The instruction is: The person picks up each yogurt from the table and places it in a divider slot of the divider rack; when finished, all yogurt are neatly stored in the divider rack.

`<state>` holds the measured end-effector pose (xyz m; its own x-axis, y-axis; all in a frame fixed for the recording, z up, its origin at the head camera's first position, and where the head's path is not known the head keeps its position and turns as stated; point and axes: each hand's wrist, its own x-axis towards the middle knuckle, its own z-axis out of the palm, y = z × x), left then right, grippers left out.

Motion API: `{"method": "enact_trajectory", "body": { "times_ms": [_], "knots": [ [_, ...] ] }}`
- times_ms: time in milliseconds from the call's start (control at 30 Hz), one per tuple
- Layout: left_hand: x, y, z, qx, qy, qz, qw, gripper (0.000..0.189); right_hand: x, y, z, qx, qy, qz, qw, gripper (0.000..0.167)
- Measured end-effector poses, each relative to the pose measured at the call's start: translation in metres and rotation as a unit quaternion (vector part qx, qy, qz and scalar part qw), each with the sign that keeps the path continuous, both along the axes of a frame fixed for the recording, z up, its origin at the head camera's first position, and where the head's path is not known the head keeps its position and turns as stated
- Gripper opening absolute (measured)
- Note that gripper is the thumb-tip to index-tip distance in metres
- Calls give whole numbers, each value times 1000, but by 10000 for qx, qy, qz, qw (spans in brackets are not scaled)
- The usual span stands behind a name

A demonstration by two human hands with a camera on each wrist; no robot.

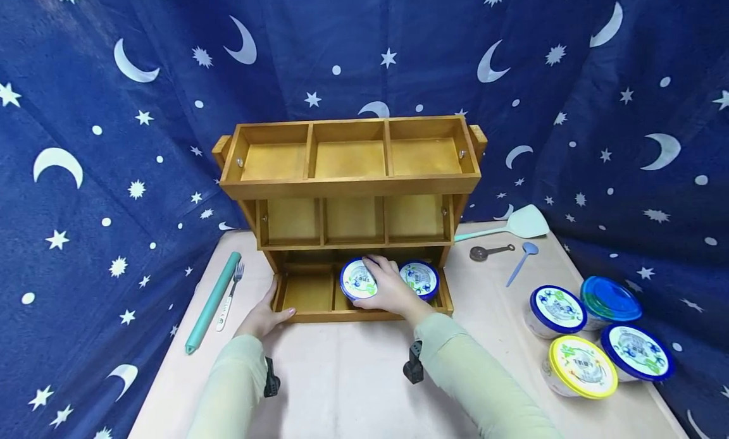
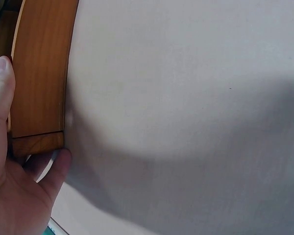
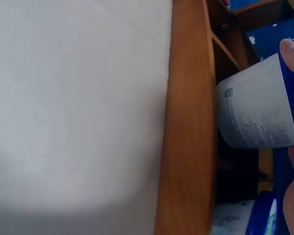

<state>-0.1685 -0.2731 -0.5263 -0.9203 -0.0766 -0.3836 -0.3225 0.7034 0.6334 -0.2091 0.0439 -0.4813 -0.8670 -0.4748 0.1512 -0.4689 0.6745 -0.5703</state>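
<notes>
In the head view a three-tiered wooden organizer rack (image 1: 350, 187) stands at the centre. My left hand (image 1: 263, 314) holds the front left corner of its lowest tier; the left wrist view shows the thumb over the top edge of the wooden side (image 2: 41, 73) and fingers around the outside. My right hand (image 1: 393, 290) grips a round white tub with a blue-rimmed lid (image 1: 354, 279) by its lid, over the lowest tier's middle compartment. In the right wrist view the tub's printed wall (image 3: 257, 105) is behind the front board. Another blue-lidded tub (image 1: 419, 278) sits in the right compartment.
Three blue-lidded tubs, one of them here (image 1: 558, 308), and a yellow-lidded tub (image 1: 583, 366) cluster at the right. Behind them lie a pale green spatula (image 1: 526, 222), a brown measuring spoon (image 1: 480, 253) and a blue spoon (image 1: 529, 249). At left are a teal roll (image 1: 213, 302) and a fork (image 1: 230, 296).
</notes>
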Motion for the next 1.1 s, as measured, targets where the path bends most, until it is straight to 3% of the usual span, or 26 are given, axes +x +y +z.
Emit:
{"method": "enact_trajectory", "body": {
  "times_ms": [533,900,1100],
  "knots": [
    [-1,-2,-5,165,-57,82,9998,101,-1,-12,-18,276,-420,-79,9987,101],
    [-2,-2,-4,266,-123,160,9994,102,-4,-11,-21,340,-743,-72,9966,98],
    [-1,-1,-3,225,-99,154,9996,100,-3,-9,-16,402,-703,-76,9967,99]
  ]
}}
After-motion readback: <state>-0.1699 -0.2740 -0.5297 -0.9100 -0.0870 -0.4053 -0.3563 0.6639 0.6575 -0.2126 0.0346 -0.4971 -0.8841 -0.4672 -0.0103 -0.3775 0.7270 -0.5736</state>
